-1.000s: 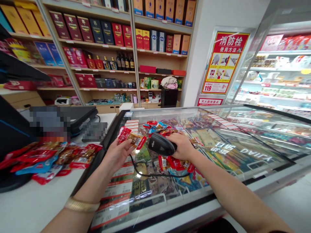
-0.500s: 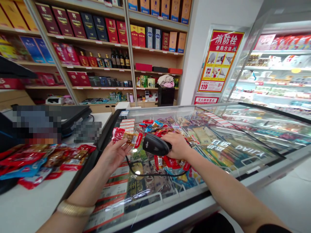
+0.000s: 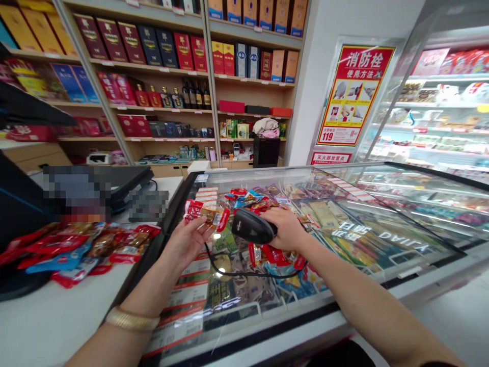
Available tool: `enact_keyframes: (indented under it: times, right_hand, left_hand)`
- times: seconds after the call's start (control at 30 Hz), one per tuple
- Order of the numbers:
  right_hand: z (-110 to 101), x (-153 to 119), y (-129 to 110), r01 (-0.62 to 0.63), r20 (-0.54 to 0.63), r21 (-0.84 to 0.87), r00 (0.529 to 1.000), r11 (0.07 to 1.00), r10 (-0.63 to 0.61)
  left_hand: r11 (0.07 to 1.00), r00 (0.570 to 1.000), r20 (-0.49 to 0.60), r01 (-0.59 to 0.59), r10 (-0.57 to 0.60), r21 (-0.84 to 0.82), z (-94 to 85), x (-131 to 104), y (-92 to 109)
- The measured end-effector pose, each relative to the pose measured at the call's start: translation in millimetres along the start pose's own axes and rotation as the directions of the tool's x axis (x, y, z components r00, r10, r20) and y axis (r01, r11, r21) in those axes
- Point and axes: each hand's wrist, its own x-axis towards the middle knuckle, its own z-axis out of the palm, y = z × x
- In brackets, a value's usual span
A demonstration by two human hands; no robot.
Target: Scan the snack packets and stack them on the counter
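Note:
My left hand (image 3: pixel 190 238) pinches a red and clear snack packet (image 3: pixel 211 216), its printed label turned toward the right. In my right hand (image 3: pixel 286 229) is a black barcode scanner (image 3: pixel 252 226), gripped by its handle, with its head pointing left close to the packet. A black cable (image 3: pixel 244 275) loops below the scanner over the glass freezer lid (image 3: pixel 305 300). More snack packets (image 3: pixel 273 255) in red and blue lie on the glass behind and beneath my right hand. Another pile of red and blue packets (image 3: pixel 82 247) rests on the white counter at left.
The white counter (image 3: pixel 30 326) adjoins the freezer on the left and carries a dark, partly blurred device (image 3: pixel 130 183). Behind stand shelves (image 3: pixel 171 112) of boxed bottles. A red and yellow poster (image 3: pixel 355 97) hangs on the wall; a lit chiller (image 3: pixel 446 109) stands at right.
The whole view has shifted slightly, so everything appears a little farther right. Both hands keep their hold on the packet and the scanner, with hardly any change between them.

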Motion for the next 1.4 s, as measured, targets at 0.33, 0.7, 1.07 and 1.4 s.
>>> enact_keyframes:
  times: [0.33, 0.7, 1.07, 1.4]
  right_hand:
    - [-16, -2, 17, 0.020, -0.116, -0.022, 0.993, 1.000, -0.023]
    - [-19, 0, 58, -0.058, -0.072, -0.132, 0.996, 0.990, 0.049]
    - [-14, -22, 70, -0.137, -0.145, -0.116, 0.982, 0.984, 0.120]
    - [-11, -21, 75, -0.197, -0.251, -0.053, 0.952, 0.979, 0.178]
  left_hand:
    - [0.816, 0.864, -0.204, -0.322, 0.461, 0.480, -45.1, 16, 56]
    - [0.213, 0.601, -0.098, -0.122, 0.793, 0.969, -141.6, 23, 180]
    - [-0.162, 0.466, 0.184, -0.088, 0.866, 0.983, -108.7, 5, 148]
    - [0.209, 0.757, 0.474, -0.605, 0.450, 0.768, 18.0, 25, -3]
